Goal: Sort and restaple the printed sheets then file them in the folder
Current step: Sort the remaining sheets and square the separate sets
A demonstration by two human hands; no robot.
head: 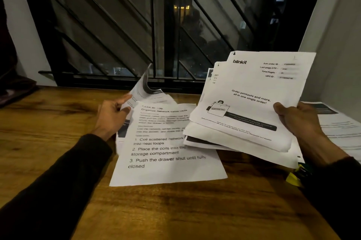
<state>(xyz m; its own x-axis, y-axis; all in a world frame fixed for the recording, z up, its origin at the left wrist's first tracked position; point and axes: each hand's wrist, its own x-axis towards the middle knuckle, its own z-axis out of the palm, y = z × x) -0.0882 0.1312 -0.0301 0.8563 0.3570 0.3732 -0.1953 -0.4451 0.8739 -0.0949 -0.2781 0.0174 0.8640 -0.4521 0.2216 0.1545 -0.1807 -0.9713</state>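
- Right hand (297, 120): thumb on top, fingers under, gripping a fanned stack of printed sheets (248, 103), raised off the wooden counter (58, 122); top sheet reads "blinkit".
- Left hand (112, 116): pinching the edge of a curled sheet (144, 88), lifted at the far end.
- Task instruction sheet (166, 153): flat on the counter, between the hands.
- Further sheets (340, 128): far right, possibly a separate pile.
- Window grille (136, 24): behind the counter.

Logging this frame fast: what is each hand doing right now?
Left hand: pinches a curled white printed sheet by its edge.
Right hand: grips a thick stack of white printed sheets, raised over the wooden table.
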